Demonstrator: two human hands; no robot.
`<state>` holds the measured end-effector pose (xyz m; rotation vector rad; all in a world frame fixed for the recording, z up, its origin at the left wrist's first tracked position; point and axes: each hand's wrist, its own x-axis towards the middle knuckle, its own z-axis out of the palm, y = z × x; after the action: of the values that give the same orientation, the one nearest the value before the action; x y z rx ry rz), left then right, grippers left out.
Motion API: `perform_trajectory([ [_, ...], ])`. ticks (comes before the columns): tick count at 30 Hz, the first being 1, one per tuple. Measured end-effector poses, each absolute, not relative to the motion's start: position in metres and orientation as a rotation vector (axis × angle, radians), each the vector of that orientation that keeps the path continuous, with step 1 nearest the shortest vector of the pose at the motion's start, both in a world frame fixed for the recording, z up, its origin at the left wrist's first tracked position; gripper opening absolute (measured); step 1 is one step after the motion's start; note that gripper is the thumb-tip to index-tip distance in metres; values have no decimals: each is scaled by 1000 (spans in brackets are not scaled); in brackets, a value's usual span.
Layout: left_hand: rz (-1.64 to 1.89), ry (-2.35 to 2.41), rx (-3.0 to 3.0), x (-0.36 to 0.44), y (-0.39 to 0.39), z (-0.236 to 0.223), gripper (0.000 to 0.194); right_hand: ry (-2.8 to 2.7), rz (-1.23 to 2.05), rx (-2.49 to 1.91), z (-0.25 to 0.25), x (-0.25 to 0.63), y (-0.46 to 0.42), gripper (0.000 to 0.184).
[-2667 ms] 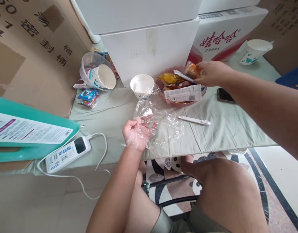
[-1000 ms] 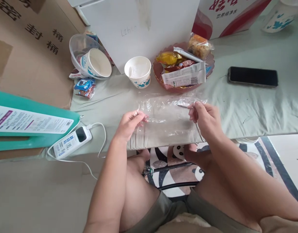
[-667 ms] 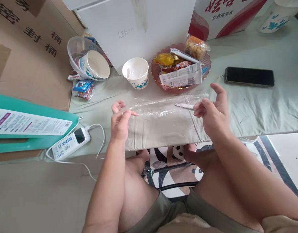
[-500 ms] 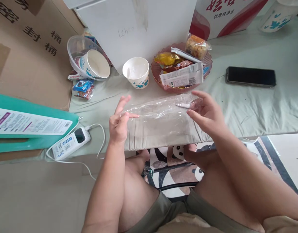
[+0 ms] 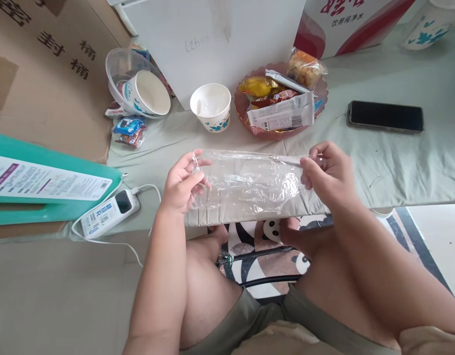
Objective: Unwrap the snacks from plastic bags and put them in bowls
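Note:
A clear plastic bag [image 5: 249, 185] is stretched sideways above the front of the cloth-covered surface, crinkled and see-through. At its left end, the thumb and fingers of my left hand [image 5: 181, 185] pinch the film. My right hand [image 5: 327, 172] is closed round the opposite end, thumb on top. A narrow whitish strip runs along the bag's upper edge into the right fingers; what it is I cannot tell. Just beyond the bag stand a paper cup [image 5: 212, 111] with something white or translucent inside and a pink scalloped bowl [image 5: 255, 132] heaped with wrapped snacks.
On the right lies a black phone [image 5: 386, 117]. A clear tub with a tipped paper cup [image 5: 151, 96] and snack packets [image 5: 129, 132] are at left, near a white power strip [image 5: 111, 214] with its cable and a green container [image 5: 53, 172]. Cartons [image 5: 212, 44] line the back.
My right hand has closed on the bag's right end, and my left fingers have come together on its left end. The bag is now raised and spread between them. The view has shifted slightly.

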<state>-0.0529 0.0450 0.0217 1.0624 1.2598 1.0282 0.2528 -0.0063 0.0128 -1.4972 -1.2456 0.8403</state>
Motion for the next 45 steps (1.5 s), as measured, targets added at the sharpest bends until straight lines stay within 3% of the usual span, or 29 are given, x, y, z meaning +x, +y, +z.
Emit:
perform_trajectory([
  [4, 1029, 1327, 971, -52, 54, 22, 53, -1160, 1032, -1631, 11, 259, 1, 26],
  [9, 895, 1250, 864, -49, 60, 23, 47, -1206, 679, -1603, 7, 263, 4, 12],
  [14, 657, 1064, 935, -32, 52, 23, 44, -1270, 1487, -1174, 3, 234, -1, 41],
  [16, 617, 1014, 968, -28, 50, 22, 49, -1393, 1787, -1110, 2, 221, -2, 34],
  [18, 701, 1007, 940, -26, 50, 21, 56, -1484, 1885, -1115, 2, 213, -4, 19],
  [22, 987, 984, 739, -19, 50, 14, 64, -1269, 1670, -1199, 2, 208, -4, 22],
  [26, 839, 902, 687, -1, 43, 5, 86, -1095, 1477, -1305, 2, 205, 0, 21],
  [28, 746, 891, 753, 6, 39, 1, 78, -1075, 1413, -1361, 2, 204, 2, 17],
  [34, 656, 1166, 949, 11, 39, -2, 22, -1115, 1208, -1519, 3, 207, 4, 14],
  [37, 736, 1190, 934, 9, 40, -1, 25, -1119, 1188, -1504, 3, 211, 4, 20],
  [41, 644, 1089, 1029, 4, 39, 1, 54, -1120, 1229, -1394, 0, 215, 4, 23],
  [45, 702, 1067, 1104, -1, 36, 2, 36, -1110, 1257, -1272, -3, 218, 3, 24],
])
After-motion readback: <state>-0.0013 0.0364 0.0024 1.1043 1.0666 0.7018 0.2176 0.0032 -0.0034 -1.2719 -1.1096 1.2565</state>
